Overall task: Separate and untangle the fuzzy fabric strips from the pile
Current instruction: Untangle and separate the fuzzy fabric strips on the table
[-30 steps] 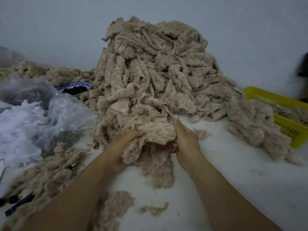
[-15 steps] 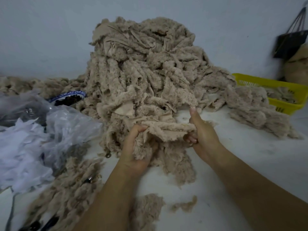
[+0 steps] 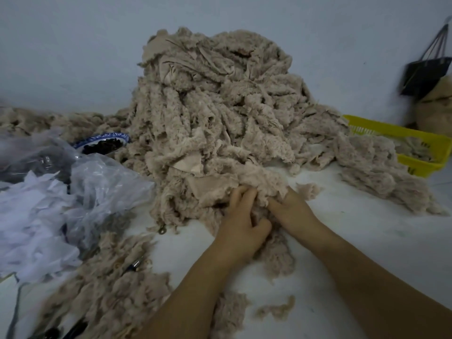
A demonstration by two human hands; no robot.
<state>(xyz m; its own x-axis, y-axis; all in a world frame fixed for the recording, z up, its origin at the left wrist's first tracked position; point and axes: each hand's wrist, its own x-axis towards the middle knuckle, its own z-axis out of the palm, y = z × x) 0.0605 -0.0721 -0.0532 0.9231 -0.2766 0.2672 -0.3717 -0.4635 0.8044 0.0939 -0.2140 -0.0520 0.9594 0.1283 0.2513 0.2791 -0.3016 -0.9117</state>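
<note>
Left hand, right hand — closer, gripping strip

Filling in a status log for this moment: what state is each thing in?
pile: heaped, tangled.
front fabric piece: gripped by both hands.
left hand: fingers curled into the piece.
right hand: grips the piece, fingertips hidden.
yellow basket: holds some fabric.
bowl: holds dark bits.
plastic bag: crumpled.
black bag: hanging.
</note>
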